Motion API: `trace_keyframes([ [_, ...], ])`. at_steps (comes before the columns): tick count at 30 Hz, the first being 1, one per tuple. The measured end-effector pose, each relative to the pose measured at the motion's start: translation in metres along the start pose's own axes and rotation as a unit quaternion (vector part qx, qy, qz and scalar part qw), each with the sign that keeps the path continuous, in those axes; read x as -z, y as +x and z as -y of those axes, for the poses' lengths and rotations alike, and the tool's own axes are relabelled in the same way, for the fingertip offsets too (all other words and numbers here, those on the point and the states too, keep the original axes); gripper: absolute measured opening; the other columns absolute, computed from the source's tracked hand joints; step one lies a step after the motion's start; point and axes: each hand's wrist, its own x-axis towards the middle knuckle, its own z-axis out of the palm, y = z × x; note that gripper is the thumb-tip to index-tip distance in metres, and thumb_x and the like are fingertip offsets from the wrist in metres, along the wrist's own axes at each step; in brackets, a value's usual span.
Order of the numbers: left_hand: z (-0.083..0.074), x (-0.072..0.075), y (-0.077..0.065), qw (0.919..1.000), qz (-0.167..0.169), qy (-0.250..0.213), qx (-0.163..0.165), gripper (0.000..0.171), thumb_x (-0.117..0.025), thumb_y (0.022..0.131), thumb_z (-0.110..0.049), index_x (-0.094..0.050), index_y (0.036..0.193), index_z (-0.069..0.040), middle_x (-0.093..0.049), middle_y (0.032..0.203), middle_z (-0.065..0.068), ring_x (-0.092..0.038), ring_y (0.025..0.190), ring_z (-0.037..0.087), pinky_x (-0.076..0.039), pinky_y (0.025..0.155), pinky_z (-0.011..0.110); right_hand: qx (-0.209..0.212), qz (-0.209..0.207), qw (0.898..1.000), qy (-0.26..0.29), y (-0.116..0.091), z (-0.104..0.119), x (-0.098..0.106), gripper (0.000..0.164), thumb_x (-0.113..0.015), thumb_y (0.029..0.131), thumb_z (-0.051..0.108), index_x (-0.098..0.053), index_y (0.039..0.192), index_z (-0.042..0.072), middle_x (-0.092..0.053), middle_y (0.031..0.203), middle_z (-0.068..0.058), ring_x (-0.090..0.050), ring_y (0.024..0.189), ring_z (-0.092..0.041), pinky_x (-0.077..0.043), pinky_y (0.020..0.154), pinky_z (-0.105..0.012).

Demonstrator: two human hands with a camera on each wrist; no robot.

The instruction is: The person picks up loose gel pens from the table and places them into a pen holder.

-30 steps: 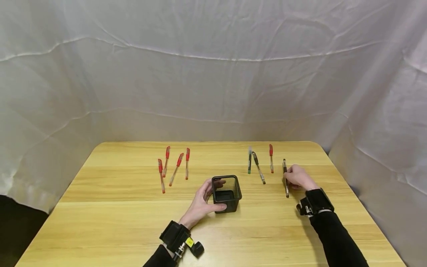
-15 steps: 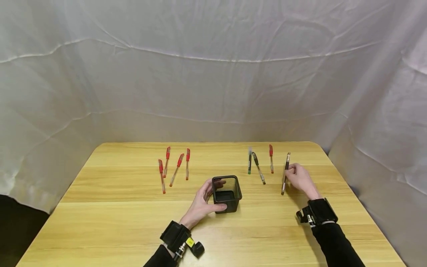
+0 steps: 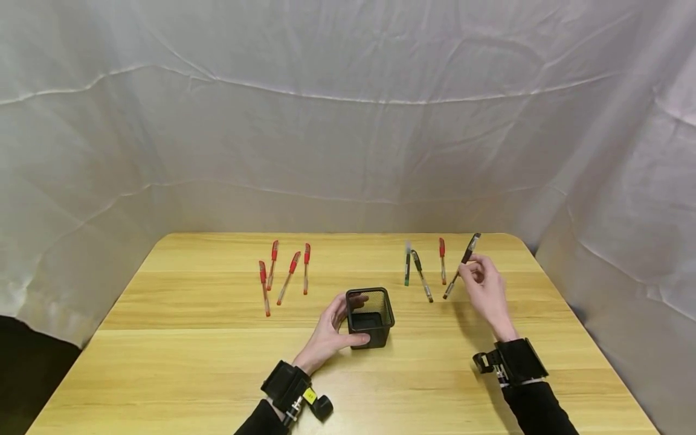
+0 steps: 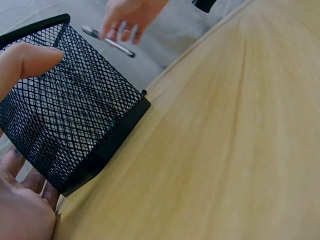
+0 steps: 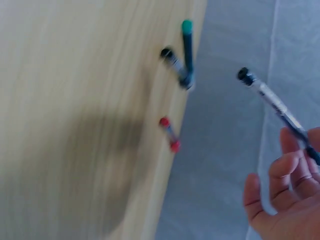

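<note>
Left group: four slim clear-barrelled pens with red caps (image 3: 293, 263), left of centre in the frame, flat on the pale wood-grain surface (image 3: 217, 362), cap ends toward the top; untouched.
Left hand (image 3: 328, 336): lower centre; thumb on the near wall, fingers round the left and far side of the square black wire-mesh cup (image 3: 377, 336). Probably steadying it.
Cup stance: upright, mouth up, just right of the palm.
Loose trio: dark green pen with clear cap (image 3: 407, 269), clear pen with black cap (image 3: 422, 277), clear pen with red cap (image 3: 443, 261), right of centre, all flat.
Held pen: clear-barrelled pen with black cap and grip (image 3: 469, 251), tilted, cap end to upper right, looks lifted.
Right hand (image 3: 486, 290): thumb and fingers pinch it near mid-length; likely a light hold for free turning.
</note>
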Motion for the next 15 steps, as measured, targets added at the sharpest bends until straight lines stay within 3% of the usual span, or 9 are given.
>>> trace_keyframes([
  [5,0.000,0.000,0.000,1.0000,0.001,-0.001,-0.003,0.077,-0.084,0.078,-0.008,-0.045,0.145,-0.012,-0.050,0.153,0.016,-0.044,0.144,0.031,-0.029,0.123,0.031,0.055,-0.039,0.993,0.092,-0.005,0.021,-0.011,0.026,-0.056,0.099,-0.001,-0.053,0.120,-0.015,-0.065,0.088,0.014,-0.055,0.078,0.010,-0.046,0.073,-0.006],
  [7,0.000,0.000,0.000,1.0000,0.003,-0.001,-0.007,0.077,-0.084,0.079,-0.008,-0.045,0.146,-0.011,-0.049,0.153,0.018,-0.043,0.143,0.034,-0.029,0.124,0.037,0.072,-0.045,0.988,0.127,-0.007,0.030,-0.016,0.025,-0.056,0.098,-0.004,-0.052,0.119,-0.017,-0.061,0.088,0.022,-0.056,0.081,0.009,-0.046,0.076,-0.005],
  [10,0.000,0.000,0.000,1.0000,0.004,-0.001,-0.005,0.077,-0.084,0.079,-0.007,-0.045,0.146,-0.011,-0.049,0.153,0.020,-0.043,0.144,0.034,-0.027,0.125,0.045,0.100,-0.048,0.980,0.163,-0.009,0.042,-0.022,0.024,-0.056,0.097,-0.008,-0.051,0.118,-0.019,-0.061,0.089,0.021,-0.057,0.083,0.008,-0.047,0.081,-0.005],
  [15,0.001,0.000,0.000,0.9999,0.003,-0.006,-0.008,0.077,-0.083,0.079,-0.005,-0.045,0.145,-0.010,-0.049,0.153,0.021,-0.042,0.144,0.038,-0.025,0.125,0.051,0.167,-0.052,0.969,0.173,-0.011,0.059,-0.032,0.022,-0.056,0.094,-0.013,-0.051,0.115,-0.020,-0.061,0.093,0.017,-0.058,0.086,0.008,-0.048,0.084,-0.006],
])
